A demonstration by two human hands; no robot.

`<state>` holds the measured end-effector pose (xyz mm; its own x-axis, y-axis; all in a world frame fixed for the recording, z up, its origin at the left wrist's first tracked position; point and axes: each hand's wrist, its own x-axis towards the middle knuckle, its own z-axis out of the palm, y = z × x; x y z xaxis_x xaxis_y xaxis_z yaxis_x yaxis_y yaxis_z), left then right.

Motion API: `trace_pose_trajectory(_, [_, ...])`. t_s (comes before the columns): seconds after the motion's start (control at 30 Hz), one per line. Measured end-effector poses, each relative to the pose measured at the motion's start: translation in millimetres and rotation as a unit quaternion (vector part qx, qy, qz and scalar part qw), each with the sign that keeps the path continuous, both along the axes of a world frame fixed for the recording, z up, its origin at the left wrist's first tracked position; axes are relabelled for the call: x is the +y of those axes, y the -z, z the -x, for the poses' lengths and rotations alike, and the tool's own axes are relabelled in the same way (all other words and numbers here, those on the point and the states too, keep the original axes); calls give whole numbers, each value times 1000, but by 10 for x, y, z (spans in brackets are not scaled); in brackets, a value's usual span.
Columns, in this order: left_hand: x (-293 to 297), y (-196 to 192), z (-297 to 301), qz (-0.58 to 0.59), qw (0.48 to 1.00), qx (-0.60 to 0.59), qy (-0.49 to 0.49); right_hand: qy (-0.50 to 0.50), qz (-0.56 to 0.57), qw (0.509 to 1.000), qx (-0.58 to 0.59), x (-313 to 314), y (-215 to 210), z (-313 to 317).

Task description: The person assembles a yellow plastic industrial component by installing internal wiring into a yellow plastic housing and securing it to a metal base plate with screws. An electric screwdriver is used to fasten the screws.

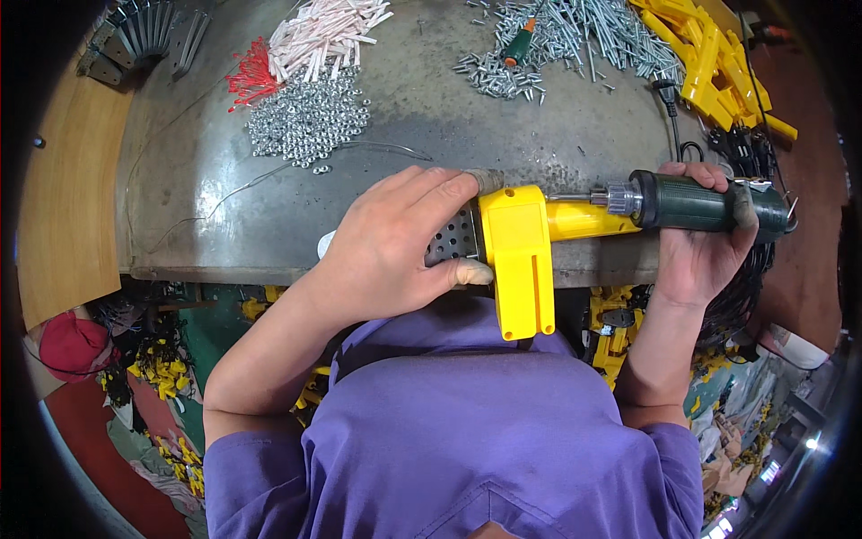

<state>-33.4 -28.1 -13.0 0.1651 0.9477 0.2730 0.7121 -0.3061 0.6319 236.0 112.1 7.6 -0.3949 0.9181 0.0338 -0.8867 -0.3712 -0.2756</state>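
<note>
At the bench edge, left hand (395, 247) grips yellow housing (516, 256); right hand (705, 247) holds screwdriver (700, 202).

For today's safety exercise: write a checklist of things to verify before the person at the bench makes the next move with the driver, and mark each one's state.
1. Left hand steadies the yellow housing: ok.
2. Right hand has a full grip on the green electric screwdriver: ok.
3. Bit points into the housing: ok.
4. Bit seated on a screw: cannot tell, hidden.
5. Spare screws lie on the metal table: ok.
</note>
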Motion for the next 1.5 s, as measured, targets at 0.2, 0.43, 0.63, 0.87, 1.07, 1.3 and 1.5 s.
trace_pose_trajectory(0.2, [-20, -59, -13, 12, 1000, -13, -4, -7, 21, 1000, -2, 7, 23, 65])
trace_pose_trajectory(0.43, [-62, -44, 38, -61, 997, -41, -28, -9, 43, 998, -40, 77, -23, 71])
trace_pose_trajectory(0.63, [-320, -64, 533, -23, 956, 144, -254, 4, 42, 998, -53, 77, 4, 36])
trace_pose_trajectory(0.87, [-240, -131, 601, -29, 962, 199, -184, -4, 39, 999, -36, 73, -3, 33])
trace_pose_trajectory(1.07, [-69, -1, 94, -81, 981, -172, -29, -1, 47, 998, -41, 96, 1, 44])
trace_pose_trajectory(1.3, [42, 138, 24, -49, 976, -214, 9, -10, 54, 998, -27, 92, -26, 72])
trace_pose_trajectory(1.5, [67, 136, 33, -9, 966, -256, 19, -17, 52, 998, 0, 88, -10, 83])
